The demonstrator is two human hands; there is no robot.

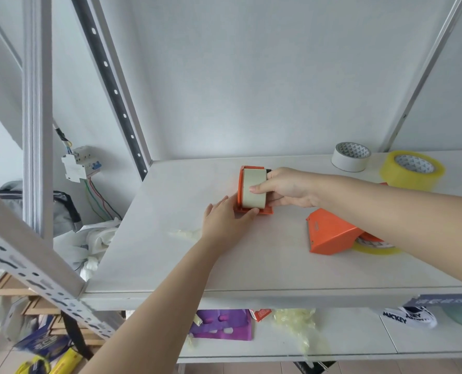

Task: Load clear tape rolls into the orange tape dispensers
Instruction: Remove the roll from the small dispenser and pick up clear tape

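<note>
An orange tape dispenser stands on the white shelf near its middle, with a pale tape roll seated in it. My right hand grips the roll and dispenser from the right side. At the dispenser's near left corner, my left hand rests against its base with the thumb on the front edge. A second orange dispenser lies on its side to the right, partly under my right forearm, with a yellowish clear roll in it. A loose yellowish clear tape roll sits at the far right.
A white tape roll stands at the back right beside the yellowish one. A crumpled scrap of clear tape lies on the shelf left of my left hand. Metal rack uprights stand at left. The lower shelf holds purple packaging and more tape scraps.
</note>
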